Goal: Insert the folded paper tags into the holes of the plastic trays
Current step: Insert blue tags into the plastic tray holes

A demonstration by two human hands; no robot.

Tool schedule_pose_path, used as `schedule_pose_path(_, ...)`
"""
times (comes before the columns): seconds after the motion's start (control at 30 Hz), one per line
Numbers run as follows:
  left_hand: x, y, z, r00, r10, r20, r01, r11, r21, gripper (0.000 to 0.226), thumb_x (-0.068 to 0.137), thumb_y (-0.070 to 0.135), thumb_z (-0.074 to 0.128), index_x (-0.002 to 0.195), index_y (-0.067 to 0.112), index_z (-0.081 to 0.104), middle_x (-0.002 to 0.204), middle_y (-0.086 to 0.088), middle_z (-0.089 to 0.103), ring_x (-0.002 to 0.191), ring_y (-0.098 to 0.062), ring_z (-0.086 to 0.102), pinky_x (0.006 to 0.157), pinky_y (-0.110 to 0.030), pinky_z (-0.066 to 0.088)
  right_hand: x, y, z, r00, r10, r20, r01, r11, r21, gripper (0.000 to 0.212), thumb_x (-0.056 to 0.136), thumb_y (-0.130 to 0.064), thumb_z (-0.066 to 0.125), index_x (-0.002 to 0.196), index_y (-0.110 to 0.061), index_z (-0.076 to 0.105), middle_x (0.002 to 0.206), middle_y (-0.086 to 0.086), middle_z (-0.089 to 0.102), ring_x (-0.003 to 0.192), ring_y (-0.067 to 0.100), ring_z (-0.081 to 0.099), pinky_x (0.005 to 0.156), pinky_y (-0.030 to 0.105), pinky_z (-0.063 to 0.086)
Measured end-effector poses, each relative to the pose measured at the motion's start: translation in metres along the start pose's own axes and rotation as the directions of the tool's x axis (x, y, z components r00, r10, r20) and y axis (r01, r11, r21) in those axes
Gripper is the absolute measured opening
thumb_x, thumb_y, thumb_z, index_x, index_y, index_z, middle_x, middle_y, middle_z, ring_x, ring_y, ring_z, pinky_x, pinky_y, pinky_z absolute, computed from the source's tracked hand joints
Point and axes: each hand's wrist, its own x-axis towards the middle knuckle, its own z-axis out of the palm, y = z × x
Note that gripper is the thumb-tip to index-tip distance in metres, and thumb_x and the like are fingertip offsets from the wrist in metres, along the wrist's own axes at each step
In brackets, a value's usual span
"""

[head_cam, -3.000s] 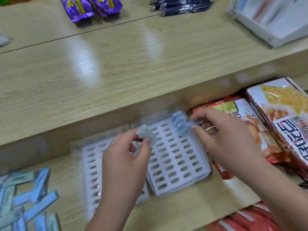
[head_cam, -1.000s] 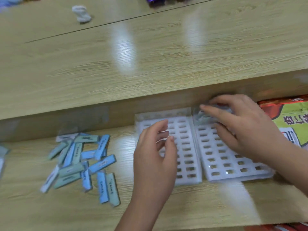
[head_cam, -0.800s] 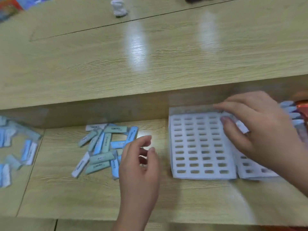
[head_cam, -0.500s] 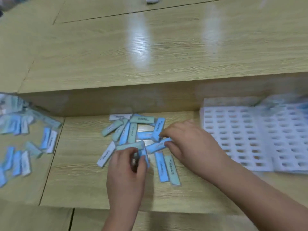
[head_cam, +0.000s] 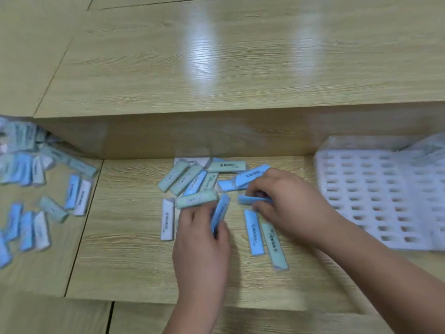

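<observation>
Left hand (head_cam: 202, 244) pinches blue tag (head_cam: 221, 210) — right hand (head_cam: 286, 203) pinches second tag (head_cam: 250, 200).

From my end, I see a light wood-grain table (head_cam: 149, 273) whose lower surface, nearest the camera, is split into panels by dark seams (head_cam: 83, 227). Behind it a plain wooden riser (head_cam: 168, 136) steps up to a higher level (head_cam: 134, 68) of the same wood. Two pale streaks of glare (head_cam: 202, 56) lie on its glossy top, and thin seams cross its far and left parts.
</observation>
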Motion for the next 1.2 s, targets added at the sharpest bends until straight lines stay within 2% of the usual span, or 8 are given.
schedule_pose_path(0.07, 0.002, 0.002, -0.004, 1.000, -0.015, -0.017, 0.012, 0.990, -0.137, 0.032, 0.086, 0.014, 0.069, 0.113, 0.031, 0.067, 0.096, 0.011, 0.054, 0.084, -0.002, 0.056, 0.068, -0.011, 0.041, -0.004, 0.002, -0.009, 0.998, 0.013, -0.059, -0.007, 0.995, 0.099, 0.011, 0.084, -0.028, 0.065, 0.091, -0.035, 0.060, 0.084, -0.018, 0.054, 0.082, 0.002, 0.053, 0.071, 0.028, 0.043)
schedule_pose_path(0.13, 0.004, 0.008, -0.010, 0.999, -0.011, -0.052, -0.005, 0.956, -0.293, 0.037, 0.085, 0.012, 0.071, 0.106, 0.041, 0.066, 0.090, 0.012, 0.059, 0.082, 0.000, 0.058, 0.068, -0.008, 0.043, -0.011, 0.007, -0.024, 0.990, 0.059, -0.128, -0.028, 0.972, 0.235, 0.010, 0.081, -0.031, 0.067, 0.085, -0.033, 0.057, 0.075, -0.019, 0.058, 0.072, 0.001, 0.056, 0.062, 0.027, 0.044)
schedule_pose_path(0.3, 0.000, 0.056, -0.014, 0.989, 0.053, -0.140, -0.127, 0.786, -0.605, 0.044, 0.088, 0.011, 0.074, 0.104, 0.051, 0.068, 0.099, 0.018, 0.072, 0.091, -0.001, 0.069, 0.074, -0.009, 0.051, -0.046, 0.039, -0.075, 0.961, 0.139, -0.239, 0.024, 0.818, 0.575, 0.026, 0.081, -0.036, 0.066, 0.104, -0.042, 0.057, 0.090, -0.016, 0.065, 0.072, 0.007, 0.064, 0.062, 0.018, 0.051)
schedule_pose_path(0.47, -0.013, 0.123, 0.016, 0.969, 0.203, -0.142, -0.241, 0.648, -0.722, 0.050, 0.082, 0.007, 0.079, 0.113, 0.044, 0.064, 0.098, 0.008, 0.069, 0.087, -0.008, 0.070, 0.075, -0.013, 0.053, -0.100, 0.093, -0.125, 0.889, 0.192, -0.417, 0.021, 0.890, 0.456, 0.027, 0.084, -0.032, 0.068, 0.104, -0.046, 0.056, 0.093, -0.019, 0.067, 0.076, 0.008, 0.065, 0.063, 0.011, 0.048)
schedule_pose_path(0.67, -0.036, 0.194, 0.072, 0.856, 0.496, -0.143, -0.481, 0.666, -0.571, 0.023, 0.085, 0.016, 0.074, 0.096, 0.036, 0.072, 0.098, 0.017, 0.067, 0.092, -0.009, 0.068, 0.077, -0.015, 0.053, -0.168, 0.170, -0.164, 0.758, 0.302, -0.579, -0.084, 0.925, 0.372, 0.012, 0.087, -0.037, 0.061, 0.097, -0.044, 0.063, 0.093, -0.022, 0.069, 0.078, 0.001, 0.070, 0.065, 0.011, 0.051)
schedule_pose_path(0.83, -0.056, 0.234, 0.112, 0.802, 0.590, -0.098, -0.534, 0.633, -0.560, 0.020, 0.088, 0.009, 0.070, 0.098, 0.026, 0.072, 0.099, 0.017, 0.066, 0.095, -0.006, 0.067, 0.078, -0.012, 0.051, -0.193, 0.215, -0.172, 0.767, 0.241, -0.595, -0.139, 0.967, 0.213, 0.018, 0.087, -0.024, 0.065, 0.104, -0.032, 0.065, 0.094, -0.018, 0.064, 0.081, 0.002, 0.063, 0.072, 0.005, 0.042)
schedule_pose_path(0.93, -0.064, 0.250, 0.131, 0.787, 0.610, -0.093, -0.559, 0.642, -0.525, 0.017, 0.088, 0.009, 0.070, 0.096, 0.024, 0.073, 0.098, 0.018, 0.066, 0.095, -0.004, 0.066, 0.076, -0.016, 0.053, -0.196, 0.235, -0.170, 0.816, 0.197, -0.544, -0.136, 0.979, 0.151, 0.016, 0.089, -0.023, 0.070, 0.105, -0.027, 0.068, 0.094, -0.018, 0.063, 0.081, -0.001, 0.061, 0.072, 0.007, 0.044)
schedule_pose_path(1.2, -0.070, 0.278, 0.170, 0.774, 0.629, -0.065, -0.573, 0.654, -0.494, 0.014, 0.088, 0.003, 0.072, 0.094, 0.016, 0.073, 0.095, 0.012, 0.067, 0.096, -0.001, 0.064, 0.078, -0.013, 0.051, -0.193, 0.263, -0.161, 0.867, 0.158, -0.473, -0.155, 0.987, 0.046, 0.017, 0.093, -0.030, 0.062, 0.107, -0.026, 0.070, 0.103, -0.016, 0.068, 0.091, 0.003, 0.062, 0.070, 0.033, 0.055)
